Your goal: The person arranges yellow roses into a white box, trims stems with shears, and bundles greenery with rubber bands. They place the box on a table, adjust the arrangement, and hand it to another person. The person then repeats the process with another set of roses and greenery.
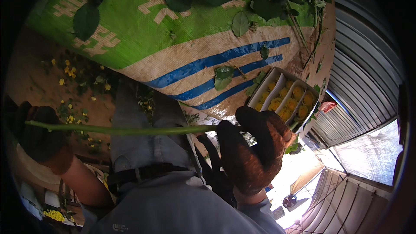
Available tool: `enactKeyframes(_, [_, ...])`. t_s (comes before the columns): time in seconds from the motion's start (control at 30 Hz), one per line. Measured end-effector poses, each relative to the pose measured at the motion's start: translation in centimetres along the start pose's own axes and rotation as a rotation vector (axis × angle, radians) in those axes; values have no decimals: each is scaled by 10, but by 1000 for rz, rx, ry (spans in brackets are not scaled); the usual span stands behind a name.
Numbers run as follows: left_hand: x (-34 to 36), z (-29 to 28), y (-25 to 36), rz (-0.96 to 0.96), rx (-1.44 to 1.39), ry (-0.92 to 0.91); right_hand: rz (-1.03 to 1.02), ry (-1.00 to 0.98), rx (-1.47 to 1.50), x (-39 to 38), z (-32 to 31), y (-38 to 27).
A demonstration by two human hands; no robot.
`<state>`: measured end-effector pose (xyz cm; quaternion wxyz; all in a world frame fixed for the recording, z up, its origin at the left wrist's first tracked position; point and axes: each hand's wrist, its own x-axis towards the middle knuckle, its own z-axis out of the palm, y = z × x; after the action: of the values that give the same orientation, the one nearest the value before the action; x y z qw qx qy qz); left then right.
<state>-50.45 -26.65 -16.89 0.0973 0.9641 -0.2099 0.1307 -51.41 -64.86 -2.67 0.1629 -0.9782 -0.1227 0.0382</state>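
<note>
A long, thick green flower stem runs nearly level across in front of my body. My right hand, in a dark, brown-stained glove, is closed on its right part, with thumb and fingers pinching it. Whatever lies beyond that grip is mostly hidden by the hand. The stem's bare left end passes over my left hand, also in a dark glove. Shadow hides the left fingers, so I cannot tell whether they grip the stem. Just beyond my right hand, a divided box holds several yellow roses.
A green and tan woven sheet with blue stripes covers the work surface, strewn with loose leaves. Leafy stems lie at the far edge. Yellow petals litter the floor at left. Corrugated metal wall rises at right.
</note>
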Motion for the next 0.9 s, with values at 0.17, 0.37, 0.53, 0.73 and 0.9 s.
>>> enactKeyframes(0.17, [30,3,26,-19,11,40,76,61,-47,-13,3,14])
enactKeyframes(0.37, [51,5,48,-76,88,167,177,171,-103,-24,-4,29])
enactKeyframes(0.53, [60,8,55,-100,26,220,191,192,-77,-33,-13,41])
enactKeyframes(0.73, [72,25,72,-313,-518,306,299,300,-94,-42,-10,58])
enactKeyframes(0.9, [106,34,127,-616,-1968,255,353,316,11,-54,-12,58])
